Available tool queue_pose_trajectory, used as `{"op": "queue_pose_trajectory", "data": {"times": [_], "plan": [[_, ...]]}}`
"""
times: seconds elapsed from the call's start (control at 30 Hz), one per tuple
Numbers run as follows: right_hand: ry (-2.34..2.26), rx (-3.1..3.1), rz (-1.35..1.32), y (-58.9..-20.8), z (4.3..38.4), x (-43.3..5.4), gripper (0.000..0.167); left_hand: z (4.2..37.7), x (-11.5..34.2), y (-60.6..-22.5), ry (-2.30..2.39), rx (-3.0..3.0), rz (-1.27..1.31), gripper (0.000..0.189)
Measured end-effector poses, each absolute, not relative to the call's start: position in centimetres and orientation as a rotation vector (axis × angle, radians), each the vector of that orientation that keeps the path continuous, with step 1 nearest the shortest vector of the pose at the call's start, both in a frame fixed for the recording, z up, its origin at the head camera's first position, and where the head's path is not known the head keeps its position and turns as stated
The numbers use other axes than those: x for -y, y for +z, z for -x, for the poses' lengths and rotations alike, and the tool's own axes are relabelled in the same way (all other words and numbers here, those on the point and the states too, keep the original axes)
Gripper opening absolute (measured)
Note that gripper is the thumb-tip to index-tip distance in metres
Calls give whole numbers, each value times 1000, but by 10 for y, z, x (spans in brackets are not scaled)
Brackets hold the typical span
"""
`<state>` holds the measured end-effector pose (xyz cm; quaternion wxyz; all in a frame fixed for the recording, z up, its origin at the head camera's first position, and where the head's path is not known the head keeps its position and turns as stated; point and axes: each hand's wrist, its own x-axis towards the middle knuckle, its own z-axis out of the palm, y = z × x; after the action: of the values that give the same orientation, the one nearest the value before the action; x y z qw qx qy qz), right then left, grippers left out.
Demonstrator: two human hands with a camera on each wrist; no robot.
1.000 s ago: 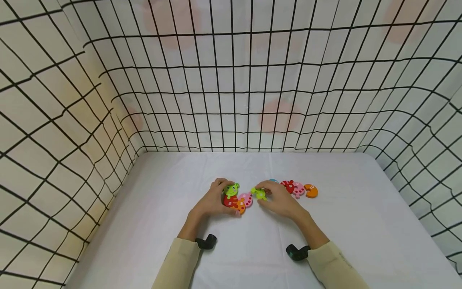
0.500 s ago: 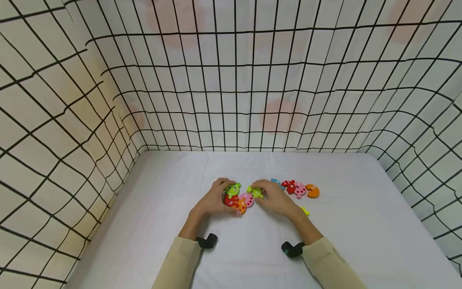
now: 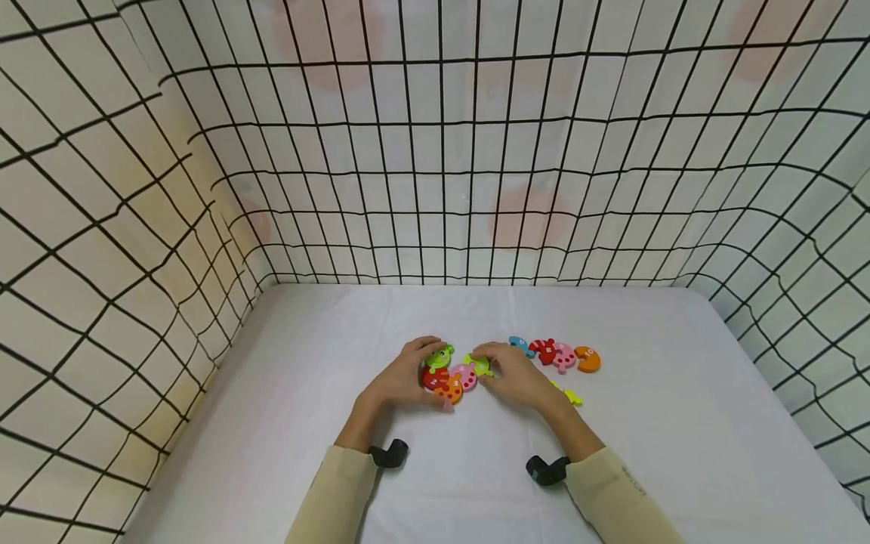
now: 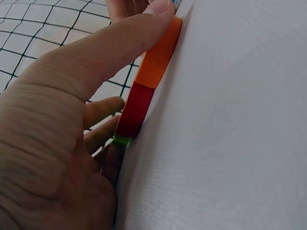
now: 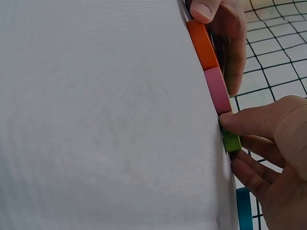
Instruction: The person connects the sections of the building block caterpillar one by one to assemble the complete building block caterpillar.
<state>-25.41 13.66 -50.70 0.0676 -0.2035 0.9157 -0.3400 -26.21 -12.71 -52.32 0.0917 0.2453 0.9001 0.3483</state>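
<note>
My left hand [image 3: 399, 378] holds a joined row of number puzzle pieces on the white table, thumb along the orange piece [image 4: 160, 55], fingers round the far side. The row runs from a green smiling head [image 3: 440, 357] through a red piece [image 3: 433, 378] and an orange spotted one to a pink spotted piece [image 3: 464, 376]. Between thumb and fingers, my right hand [image 3: 514, 375] pinches a lime-green piece [image 3: 482, 366]. In the right wrist view this green piece [image 5: 232, 142] sits right at the end of the pink piece [image 5: 218, 89], flat near the table.
To the right lie a blue piece [image 3: 520, 344], a red one [image 3: 544, 350], a pink one [image 3: 564, 357] and an orange one [image 3: 587, 360]. A yellow-green piece [image 3: 573, 397] shows beside the right forearm. Black wire mesh [image 3: 469, 249] walls the table's back and sides.
My right hand has moved left with the lime-green piece, bringing it up to the pink piece. The yellow-green piece has come out from behind the right forearm. My left hand stays in place.
</note>
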Motion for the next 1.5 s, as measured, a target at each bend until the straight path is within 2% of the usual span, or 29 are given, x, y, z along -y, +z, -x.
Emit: {"op": "queue_pose_trajectory", "data": {"times": [0.4, 0.77, 1.3, 1.5], "plan": [[-1127, -2812, 485, -502, 248, -162, 38, 262, 129, -529, 987, -2670, -770, 99], [-1145, -2907, 446, -503, 256, -183, 41, 261, 136, -526, 1033, -2646, -809, 101], [-998, -2882, 340, -503, 263, -189, 59, 264, 130, -526, 1025, -2653, -810, 101], [-988, -2869, 317, -503, 264, -189, 53, 264, 128, -531, 997, -2723, -795, 100]]}}
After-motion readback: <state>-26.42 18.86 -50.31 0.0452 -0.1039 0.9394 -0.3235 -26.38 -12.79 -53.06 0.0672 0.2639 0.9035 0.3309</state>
